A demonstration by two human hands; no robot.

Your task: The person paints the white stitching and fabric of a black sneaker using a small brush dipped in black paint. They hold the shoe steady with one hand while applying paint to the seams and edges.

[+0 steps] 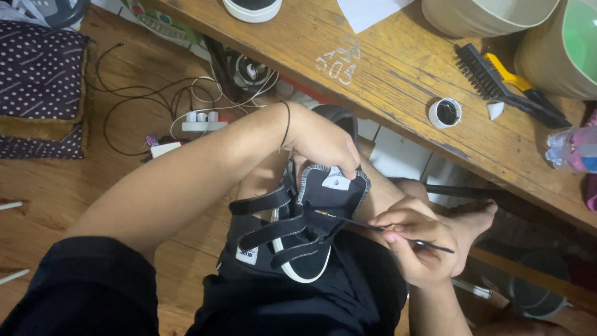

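Resting on the person's lap, a black canvas shoe with a white sole and two strap fastenings [292,233] is steadied by the left hand [320,143], fingers closed over its raised tongue. To the right, the right hand [418,239] pinches a thin dark brush [385,230] (tip at the shoe's opening). Farther off, a wooden bench [398,68] carries a small open pot of black paste [446,112] and a yellow-handled bristle brush [507,84].

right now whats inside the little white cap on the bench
The white cap on the wooden bench lies open side up, and its inside looks black and glossy, like a dark paste or liquid. How deep it goes and what lies beneath that surface cannot be seen.
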